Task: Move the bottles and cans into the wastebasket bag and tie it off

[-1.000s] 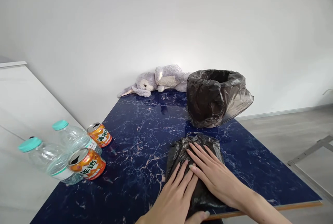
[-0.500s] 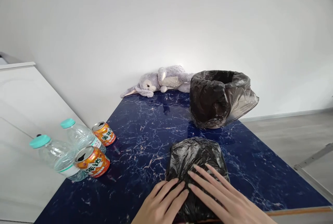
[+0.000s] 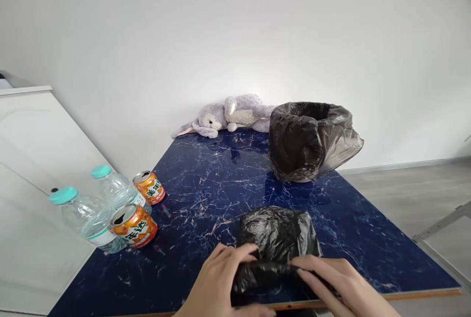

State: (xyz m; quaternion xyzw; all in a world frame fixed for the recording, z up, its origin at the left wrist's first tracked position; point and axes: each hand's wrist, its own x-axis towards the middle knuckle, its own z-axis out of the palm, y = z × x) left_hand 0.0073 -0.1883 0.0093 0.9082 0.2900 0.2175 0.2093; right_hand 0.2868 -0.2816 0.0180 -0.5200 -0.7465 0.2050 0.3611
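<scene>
A black plastic bag (image 3: 277, 236) lies crumpled at the near edge of the table, its near part folded up into a roll. My left hand (image 3: 221, 277) curls its fingers over the left end of that fold, the thumb low and blurred. At the right end, my right hand (image 3: 334, 280) grips the fold between thumb and fingers. Beyond the bag stands a bin lined with another black plastic bag (image 3: 298, 145), its mouth open.
Two orange drink cans (image 3: 135, 228) and two clear bottles (image 3: 86, 219) with turquoise caps stand at the table's left edge. A plush rabbit (image 3: 228, 113) lies against the wall at the back. The blue marbled table (image 3: 198, 184) has a white cabinet (image 3: 44, 199) to its left.
My hands lay flat on the bag before; now their fingers are closed on its near part, which has been folded up. The bag's far edge sits slightly nearer to me.
</scene>
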